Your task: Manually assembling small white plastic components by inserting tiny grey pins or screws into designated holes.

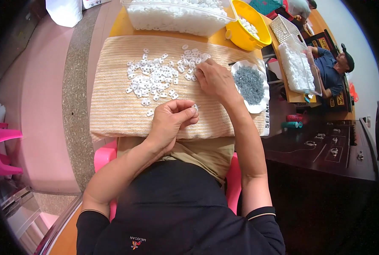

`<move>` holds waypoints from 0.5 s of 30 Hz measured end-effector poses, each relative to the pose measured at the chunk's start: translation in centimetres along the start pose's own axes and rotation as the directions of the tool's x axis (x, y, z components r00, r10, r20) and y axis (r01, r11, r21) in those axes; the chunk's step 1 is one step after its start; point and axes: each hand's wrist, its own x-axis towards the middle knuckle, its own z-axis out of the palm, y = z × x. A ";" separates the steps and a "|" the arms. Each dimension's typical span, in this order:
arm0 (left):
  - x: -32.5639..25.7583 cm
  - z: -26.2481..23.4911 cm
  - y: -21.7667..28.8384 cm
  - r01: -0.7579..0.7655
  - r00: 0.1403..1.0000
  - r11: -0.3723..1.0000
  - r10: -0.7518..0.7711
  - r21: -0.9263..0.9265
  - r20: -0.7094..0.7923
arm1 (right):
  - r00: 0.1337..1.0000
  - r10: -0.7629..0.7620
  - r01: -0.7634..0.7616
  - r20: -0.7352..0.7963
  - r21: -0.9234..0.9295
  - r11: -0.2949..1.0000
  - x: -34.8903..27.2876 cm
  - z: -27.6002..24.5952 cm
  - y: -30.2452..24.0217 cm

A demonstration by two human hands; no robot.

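My left hand (172, 120) is closed in a pinch near the front of the cloth. A small white plastic piece (195, 106) with a thin metal pin sticking out shows at its thumb and fingertip. Farther off and to the right, my right hand (217, 80) reaches into a small heap of white plastic pieces (192, 56), its fingers curled together. What its fingertips hold, if anything, is hidden. A larger spread of white two-holed pieces (153, 76) lies to the left. Beside my right forearm sits a white scalloped dish (261, 104) full of grey metal pins (249, 85).
A striped beige cloth (113, 85) covers the table. Behind it stand a clear bin (176, 21) heaped with white pieces and a yellow basin (264, 29). At right, a person (330, 70) sits by another bin (298, 70). Pink stools (2, 136) stand at left.
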 end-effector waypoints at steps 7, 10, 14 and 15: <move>-0.1 0.1 0.2 -0.011 1.000 1.000 0.011 0.002 -0.002 | 0.999 -0.048 0.049 0.011 -0.042 0.998 -0.3 -0.4 -0.3; 0.0 0.0 0.1 -0.003 1.000 1.000 0.003 0.000 -0.005 | 0.996 -0.087 0.088 0.016 -0.023 0.996 -0.1 -0.7 -0.3; -0.1 0.1 0.1 -0.002 1.000 1.000 0.002 -0.002 0.000 | 0.995 -0.085 0.088 0.050 -0.072 0.994 -0.1 -0.7 -0.4; 0.0 0.0 0.1 -0.005 1.000 1.000 0.005 -0.001 0.002 | 0.994 -0.097 0.101 0.046 -0.090 0.991 -0.1 -0.5 -0.4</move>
